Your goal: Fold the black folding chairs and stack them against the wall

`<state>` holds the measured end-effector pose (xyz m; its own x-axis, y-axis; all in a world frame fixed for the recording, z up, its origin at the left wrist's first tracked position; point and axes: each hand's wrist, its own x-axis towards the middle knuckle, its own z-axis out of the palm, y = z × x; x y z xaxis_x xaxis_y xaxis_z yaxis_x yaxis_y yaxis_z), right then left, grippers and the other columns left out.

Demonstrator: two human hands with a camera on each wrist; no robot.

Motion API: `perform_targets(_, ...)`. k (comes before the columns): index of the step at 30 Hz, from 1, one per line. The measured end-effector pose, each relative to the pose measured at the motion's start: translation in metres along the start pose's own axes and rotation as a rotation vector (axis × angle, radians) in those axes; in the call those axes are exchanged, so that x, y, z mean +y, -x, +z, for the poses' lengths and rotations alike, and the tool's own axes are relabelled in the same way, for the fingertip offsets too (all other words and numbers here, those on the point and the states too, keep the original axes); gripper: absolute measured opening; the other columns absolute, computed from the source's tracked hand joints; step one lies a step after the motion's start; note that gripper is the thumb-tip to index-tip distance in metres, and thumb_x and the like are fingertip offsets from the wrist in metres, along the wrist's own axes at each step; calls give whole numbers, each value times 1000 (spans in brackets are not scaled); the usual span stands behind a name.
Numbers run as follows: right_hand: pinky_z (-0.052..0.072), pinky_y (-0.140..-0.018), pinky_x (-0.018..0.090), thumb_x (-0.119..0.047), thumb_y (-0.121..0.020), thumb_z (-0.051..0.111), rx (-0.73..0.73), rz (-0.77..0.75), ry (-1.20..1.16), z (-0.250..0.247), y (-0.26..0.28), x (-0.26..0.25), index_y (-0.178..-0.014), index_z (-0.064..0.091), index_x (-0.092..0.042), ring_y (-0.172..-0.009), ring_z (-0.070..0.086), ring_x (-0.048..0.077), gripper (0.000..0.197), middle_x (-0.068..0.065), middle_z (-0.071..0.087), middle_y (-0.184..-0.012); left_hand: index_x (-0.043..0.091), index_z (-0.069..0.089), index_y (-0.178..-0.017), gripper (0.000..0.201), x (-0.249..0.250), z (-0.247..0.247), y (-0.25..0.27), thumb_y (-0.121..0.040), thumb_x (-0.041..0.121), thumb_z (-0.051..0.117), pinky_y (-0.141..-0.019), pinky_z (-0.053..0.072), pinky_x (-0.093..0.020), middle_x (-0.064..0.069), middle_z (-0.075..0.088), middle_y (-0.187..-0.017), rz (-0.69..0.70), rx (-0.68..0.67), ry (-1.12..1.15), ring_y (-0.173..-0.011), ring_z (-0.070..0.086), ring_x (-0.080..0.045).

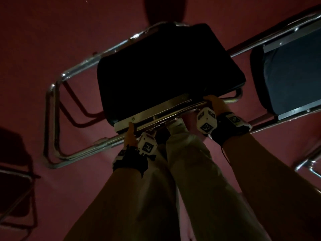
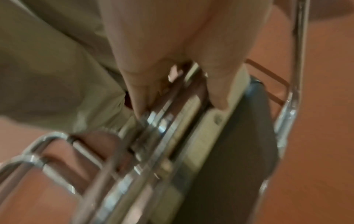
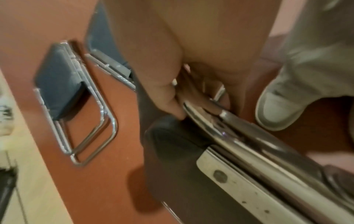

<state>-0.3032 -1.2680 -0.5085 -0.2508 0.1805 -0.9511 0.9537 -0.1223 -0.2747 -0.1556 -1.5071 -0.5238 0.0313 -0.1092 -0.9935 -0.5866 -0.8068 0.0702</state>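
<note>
A black folding chair [image 1: 165,70] with a chrome tube frame [image 1: 52,108] is folded flat and held above the dark red floor, seat pad facing away from me. My left hand [image 1: 130,134] grips its near edge at the left, thumb on the pale metal strip [image 2: 208,125], fingers [image 2: 139,97] curled round the chrome bars. My right hand [image 1: 214,101] grips the same edge at the right, its fingers [image 3: 168,98] wrapped round the chrome bar [image 3: 206,121] beside the black seat pad [image 3: 172,151].
A second folded chair [image 1: 284,70] lies at the right, also in the right wrist view [image 3: 59,81]. Another dark chair [image 1: 15,171] stands at the lower left. My legs in pale trousers [image 1: 182,171] and a white shoe [image 3: 277,109] are just behind the held chair.
</note>
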Motion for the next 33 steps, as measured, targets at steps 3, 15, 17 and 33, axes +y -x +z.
perform_targets(3, 45, -47, 21, -18, -99, 48, 6, 6, 22, -7, -19, 15, -76, 53, -10, -37, 55, 8, 25, -4, 57, -42, 11, 79, -105, 59, -15, -6, -17, -89, 60, 53, -117, 31, -37, -14, 73, -114, -30, -194, 146, -116, 54, -20)
perform_targets(15, 47, -46, 22, -12, -101, 45, -50, -34, 212, 35, -119, 12, -81, 56, -7, -42, 59, 10, 23, -1, 59, -48, 11, 56, -139, 61, -19, -1, -135, -86, 38, 69, -101, 48, -57, -23, 55, -141, -1, -210, 565, -128, 52, -46)
perform_targets(17, 45, -42, 19, -8, -101, 43, -60, -51, 269, 46, -132, 4, -75, 51, -11, -34, 53, 4, 28, -6, 54, -38, 7, 48, -143, 64, -16, 8, -152, -90, 37, 67, -98, 49, -55, -26, 52, -142, -14, -214, 592, -128, 53, -45)
perform_targets(33, 41, -39, 10, -12, -101, 45, 51, -120, 389, 79, -211, -49, -122, 55, -2, -66, 46, 9, 25, 11, 58, -104, 7, 60, -102, 39, 4, 83, -209, -105, 41, 40, -89, 48, -43, -15, 74, -94, 85, -178, 544, -104, 64, -30)
